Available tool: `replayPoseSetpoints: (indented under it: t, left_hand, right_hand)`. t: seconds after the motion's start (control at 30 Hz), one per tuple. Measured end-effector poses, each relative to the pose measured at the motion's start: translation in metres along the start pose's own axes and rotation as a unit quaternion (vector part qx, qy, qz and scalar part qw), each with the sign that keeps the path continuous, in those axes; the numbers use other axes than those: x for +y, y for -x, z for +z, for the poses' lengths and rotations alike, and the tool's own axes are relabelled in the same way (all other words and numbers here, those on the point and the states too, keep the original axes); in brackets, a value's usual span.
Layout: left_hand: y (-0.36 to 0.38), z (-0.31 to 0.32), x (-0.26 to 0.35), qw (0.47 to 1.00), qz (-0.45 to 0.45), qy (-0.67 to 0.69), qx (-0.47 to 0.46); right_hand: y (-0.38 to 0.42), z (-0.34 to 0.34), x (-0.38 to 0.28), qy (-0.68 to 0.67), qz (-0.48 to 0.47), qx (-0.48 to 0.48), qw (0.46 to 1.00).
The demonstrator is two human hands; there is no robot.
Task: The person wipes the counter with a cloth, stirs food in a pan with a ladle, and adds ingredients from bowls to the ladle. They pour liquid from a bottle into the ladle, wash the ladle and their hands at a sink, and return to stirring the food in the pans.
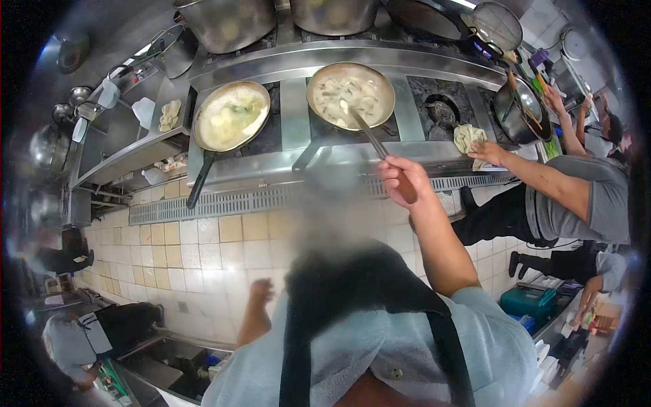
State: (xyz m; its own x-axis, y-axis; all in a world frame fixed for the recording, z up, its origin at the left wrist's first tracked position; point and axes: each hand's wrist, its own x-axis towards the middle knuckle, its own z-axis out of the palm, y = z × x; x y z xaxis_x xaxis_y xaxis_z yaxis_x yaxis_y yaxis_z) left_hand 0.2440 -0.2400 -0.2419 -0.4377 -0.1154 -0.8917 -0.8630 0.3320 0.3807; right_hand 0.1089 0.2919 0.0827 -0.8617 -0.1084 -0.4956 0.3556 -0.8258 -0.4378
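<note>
Head view: the right hand [401,178] was clamped on a ladle [369,134] handle, its bowl sunk in the pan [350,93] on the stove [420,152], angled for stirring. The left hand [260,293] hung below the stove, fingers blurred, cannot tell. 1 more pan [230,115] sat left

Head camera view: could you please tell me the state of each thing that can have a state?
right hand: closed around the ladle handle
ladle: bowl end dipped in the right pan
right pan: on the stove, full of pale food
left pan: on the stove, full, untouched
left hand: empty, hanging low
bare burner: no pan on it
</note>
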Motion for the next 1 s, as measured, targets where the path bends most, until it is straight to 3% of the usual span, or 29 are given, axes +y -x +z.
replayPoseSetpoints:
  t: [0.07,0.13,0.2,0.27,0.37,0.4,0.5,0.53,0.6,0.73,0.8,0.83,0.9,0.93,1.0]
  left_hand:
    - [-0.002,-0.011,-0.001,0.998,-0.033,0.055,0.006]
    - [-0.028,-0.033,-0.016,0.988,0.104,-0.114,-0.018]
    - [0.046,-0.023,0.060,0.993,-0.021,0.092,0.071]
    - [0.033,-0.038,0.062,0.989,0.057,0.126,0.045]
    - [0.033,-0.040,0.077,0.971,0.088,0.217,0.048]
    - [0.033,-0.035,0.078,0.972,0.078,0.209,0.076]
    - [0.037,-0.015,0.071,0.975,0.048,0.209,0.060]
    - [0.039,-0.006,0.067,0.978,0.025,0.198,0.054]
    - [0.037,0.011,0.053,0.984,-0.014,0.174,0.031]
    - [0.045,0.044,0.042,0.985,-0.038,0.164,0.027]
    - [0.049,0.052,0.047,0.986,-0.034,0.161,0.038]
    - [0.049,0.055,0.050,0.987,-0.034,0.156,0.028]
    - [0.054,0.059,0.057,0.988,-0.036,0.150,0.019]
    - [0.056,0.059,0.062,0.988,-0.019,0.154,0.019]
    - [0.060,0.059,0.074,0.987,0.000,0.159,0.018]
  right_hand:
    - [0.008,0.003,-0.001,-0.123,0.051,-0.071,0.989]
    - [0.022,0.008,0.002,-0.089,0.044,-0.046,0.994]
    - [0.037,0.017,0.004,0.136,-0.037,0.021,0.990]
    - [0.048,0.018,0.004,0.180,-0.045,0.044,0.982]
    - [0.056,0.014,-0.001,0.325,-0.103,0.091,0.935]
    - [0.055,0.010,-0.004,0.329,-0.099,0.089,0.935]
    - [0.050,-0.007,-0.010,0.473,-0.152,0.155,0.854]
    - [0.046,-0.013,-0.011,0.473,-0.150,0.155,0.854]
    - [0.035,-0.023,-0.014,0.535,-0.196,0.163,0.805]
    - [0.007,-0.034,-0.017,0.559,-0.186,0.152,0.793]
    - [0.001,-0.017,-0.018,0.400,-0.106,0.129,0.901]
    - [-0.002,-0.016,-0.022,0.400,-0.105,0.128,0.902]
    - [-0.006,-0.017,-0.029,0.187,-0.004,0.020,0.982]
    - [-0.005,-0.020,-0.032,0.185,-0.003,0.020,0.982]
    - [-0.002,-0.024,-0.042,-0.109,0.126,-0.083,0.983]
